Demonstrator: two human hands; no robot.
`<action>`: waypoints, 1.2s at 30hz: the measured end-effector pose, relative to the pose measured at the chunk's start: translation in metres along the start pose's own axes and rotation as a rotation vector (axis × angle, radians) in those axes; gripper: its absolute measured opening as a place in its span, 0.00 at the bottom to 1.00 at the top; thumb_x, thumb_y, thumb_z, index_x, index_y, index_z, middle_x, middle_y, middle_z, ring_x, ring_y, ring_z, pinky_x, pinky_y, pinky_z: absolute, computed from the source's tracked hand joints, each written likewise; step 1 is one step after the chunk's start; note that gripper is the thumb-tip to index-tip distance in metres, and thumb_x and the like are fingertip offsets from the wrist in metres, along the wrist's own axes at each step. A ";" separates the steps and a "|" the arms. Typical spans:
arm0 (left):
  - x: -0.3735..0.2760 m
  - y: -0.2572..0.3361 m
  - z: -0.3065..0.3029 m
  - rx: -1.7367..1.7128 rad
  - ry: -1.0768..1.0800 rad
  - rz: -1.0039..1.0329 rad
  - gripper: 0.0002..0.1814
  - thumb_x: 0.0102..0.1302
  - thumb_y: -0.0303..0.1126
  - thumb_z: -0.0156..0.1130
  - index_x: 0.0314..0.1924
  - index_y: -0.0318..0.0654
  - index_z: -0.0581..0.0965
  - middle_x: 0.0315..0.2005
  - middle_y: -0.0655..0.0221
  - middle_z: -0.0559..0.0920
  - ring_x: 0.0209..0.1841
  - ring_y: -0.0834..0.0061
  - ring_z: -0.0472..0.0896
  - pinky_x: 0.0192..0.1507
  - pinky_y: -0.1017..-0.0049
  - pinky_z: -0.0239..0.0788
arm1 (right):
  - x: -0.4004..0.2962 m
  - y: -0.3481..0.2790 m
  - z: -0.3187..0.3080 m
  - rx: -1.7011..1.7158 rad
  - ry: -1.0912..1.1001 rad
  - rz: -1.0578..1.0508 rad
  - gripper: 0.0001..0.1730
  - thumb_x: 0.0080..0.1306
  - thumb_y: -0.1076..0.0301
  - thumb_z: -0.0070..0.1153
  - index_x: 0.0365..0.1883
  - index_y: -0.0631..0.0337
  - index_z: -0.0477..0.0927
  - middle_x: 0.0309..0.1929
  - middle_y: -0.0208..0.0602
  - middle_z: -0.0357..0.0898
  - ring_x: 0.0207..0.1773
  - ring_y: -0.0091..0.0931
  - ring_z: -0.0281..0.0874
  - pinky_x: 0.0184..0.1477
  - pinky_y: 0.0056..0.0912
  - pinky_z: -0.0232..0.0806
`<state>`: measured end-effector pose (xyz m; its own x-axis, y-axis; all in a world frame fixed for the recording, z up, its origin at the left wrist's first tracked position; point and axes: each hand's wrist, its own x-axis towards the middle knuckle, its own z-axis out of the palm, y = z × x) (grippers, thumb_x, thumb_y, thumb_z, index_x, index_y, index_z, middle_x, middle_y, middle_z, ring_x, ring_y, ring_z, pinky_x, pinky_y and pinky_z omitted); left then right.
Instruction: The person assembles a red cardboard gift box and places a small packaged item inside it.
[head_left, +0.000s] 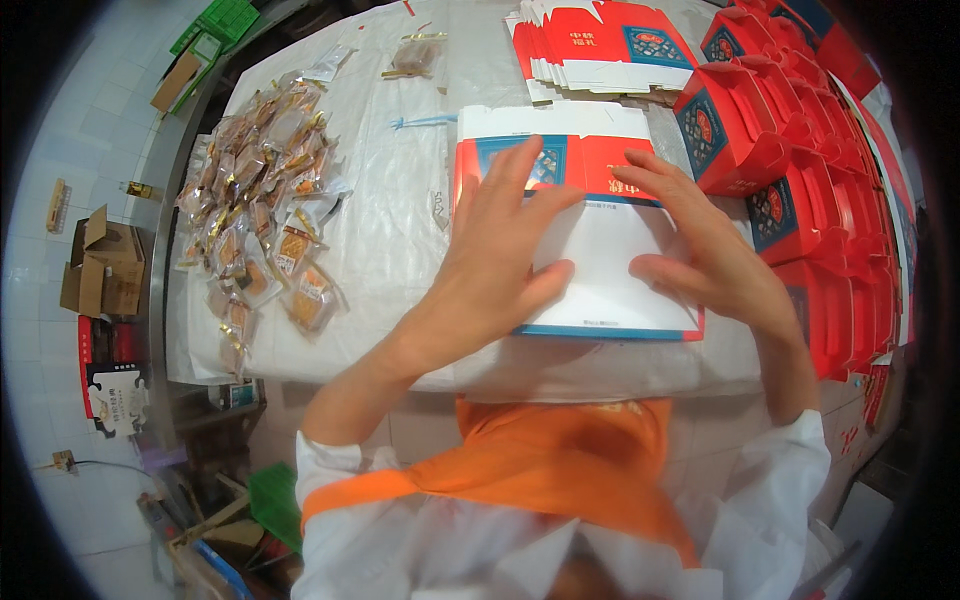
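Observation:
In front of me lies a flat, printed gift-box blank (604, 251) of red, blue and white cardboard, its blank white panel facing up. My left hand (499, 255) is over its left half, fingers spread towards the far printed panel. Above the right side is my right hand (712, 251), its thumb and fingers apart and pointing inward. Neither hand is closed around anything. Whether the fingertips press on the cardboard or hover just above it, I cannot tell. Beyond the blank's far edge lies a stack of similar flat blanks (600, 41).
Individually wrapped pastries (262, 172) are heaped on the left of the sheet-covered table (390, 225); one wrapped pastry (416, 56) lies apart at the back. A blue tie (424, 121) is beside the blank. Several folded red boxes (806, 161) crowd the right. Cartons (109, 262) stand off the table's left edge.

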<state>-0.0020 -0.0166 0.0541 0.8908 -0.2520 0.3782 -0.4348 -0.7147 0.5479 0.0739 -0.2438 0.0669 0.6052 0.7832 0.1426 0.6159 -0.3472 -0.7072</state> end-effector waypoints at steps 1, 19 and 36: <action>0.000 -0.001 -0.001 0.009 -0.023 0.003 0.25 0.50 0.29 0.63 0.51 0.40 0.71 0.62 0.48 0.59 0.65 0.48 0.55 0.63 0.53 0.47 | 0.002 -0.001 0.001 -0.023 0.000 -0.007 0.41 0.50 0.77 0.60 0.64 0.57 0.61 0.68 0.44 0.54 0.71 0.39 0.51 0.66 0.36 0.51; -0.026 -0.011 -0.001 -0.550 0.049 -0.318 0.39 0.53 0.25 0.60 0.64 0.35 0.56 0.60 0.55 0.63 0.63 0.69 0.61 0.65 0.67 0.52 | -0.023 0.007 0.041 0.696 0.285 0.333 0.26 0.70 0.63 0.43 0.64 0.61 0.60 0.62 0.40 0.62 0.66 0.28 0.57 0.65 0.29 0.51; 0.006 0.005 -0.041 -0.415 0.335 0.344 0.41 0.63 0.51 0.54 0.66 0.34 0.52 0.61 0.57 0.62 0.63 0.66 0.61 0.64 0.68 0.52 | -0.007 -0.032 -0.012 0.379 0.582 -0.299 0.28 0.72 0.48 0.27 0.54 0.65 0.65 0.64 0.44 0.59 0.66 0.30 0.57 0.65 0.29 0.52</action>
<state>-0.0043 0.0046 0.0897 0.6304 -0.1562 0.7604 -0.7638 -0.2999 0.5716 0.0560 -0.2447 0.0972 0.6728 0.3809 0.6342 0.6438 0.1209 -0.7556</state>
